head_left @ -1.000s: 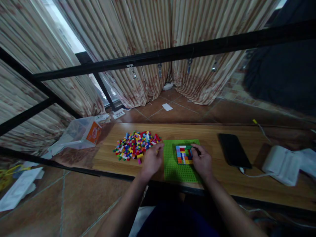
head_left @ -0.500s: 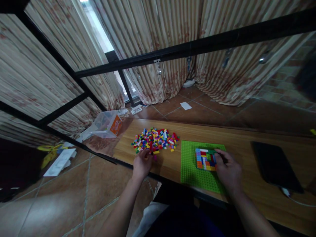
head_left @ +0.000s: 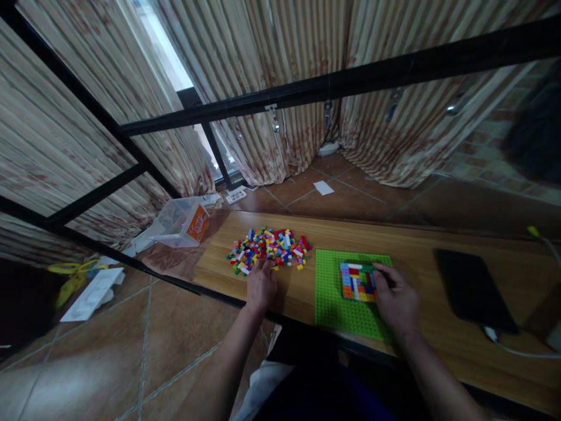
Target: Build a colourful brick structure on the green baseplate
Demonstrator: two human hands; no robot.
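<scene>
My left hand [head_left: 262, 285] is at the near edge of a heap of small colourful toy bricks [head_left: 280, 248]. Its fingers point down and are drawn together; the fingertips and anything between them are hidden. On a green studded baseplate [head_left: 328, 304] lies a rectangular brick build [head_left: 356, 283] of blue, white, red, green, orange and yellow pieces. My right hand [head_left: 398, 299] grips the build at its right side, with curled fingers covering that edge.
The wooden table [head_left: 421, 280] also carries a dark tablet [head_left: 473, 289] with a white cable [head_left: 517, 351] on the right. A clear plastic box [head_left: 177, 222] with an orange label stands beyond the left end. Black metal bars [head_left: 307, 90] cross in front of curtains.
My left hand has turned over more and moved slightly right along the heap, its back now upward. My right hand stays at the brick build. The whole view has shifted a little.
</scene>
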